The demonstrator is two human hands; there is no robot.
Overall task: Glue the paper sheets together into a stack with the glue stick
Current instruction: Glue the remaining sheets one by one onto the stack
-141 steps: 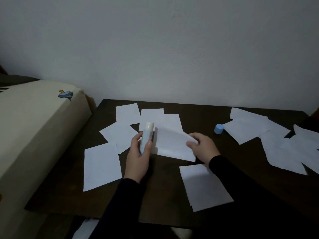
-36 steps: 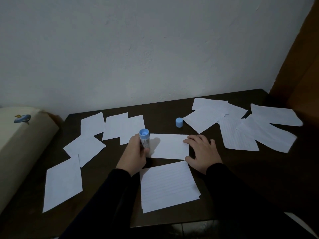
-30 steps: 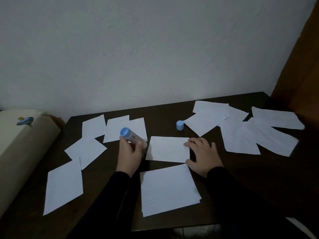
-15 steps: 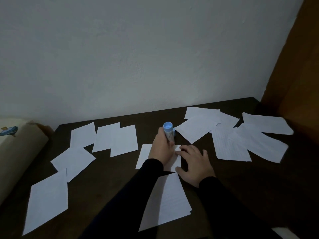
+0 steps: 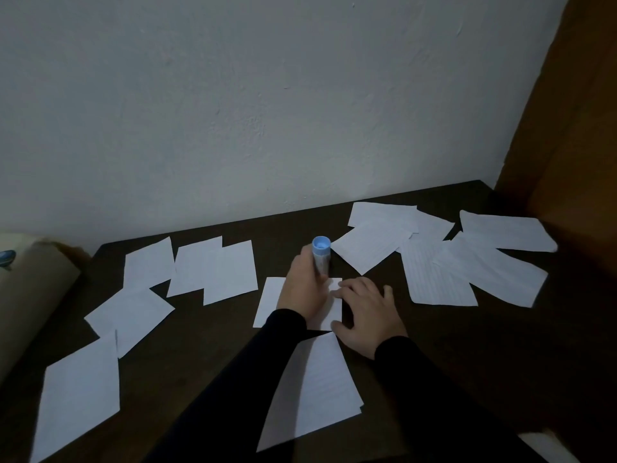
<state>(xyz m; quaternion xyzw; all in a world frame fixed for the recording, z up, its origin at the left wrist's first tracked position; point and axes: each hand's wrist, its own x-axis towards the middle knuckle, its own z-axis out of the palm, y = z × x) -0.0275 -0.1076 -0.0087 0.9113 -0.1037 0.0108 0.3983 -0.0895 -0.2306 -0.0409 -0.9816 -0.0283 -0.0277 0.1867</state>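
The left hand [image 5: 305, 289], gripping the blue-ended white glue stick [image 5: 321, 257], has crossed onto the small white paper sheet [image 5: 267, 302] (gluing underway), right hand [image 5: 369, 312] pressing flat.

Head view, down onto table [image 5: 434, 345]

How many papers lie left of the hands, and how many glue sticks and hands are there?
Papers left of the hands: 5
Glue stick: 1
Hands: 2, the left hand and the right hand
Total: 8
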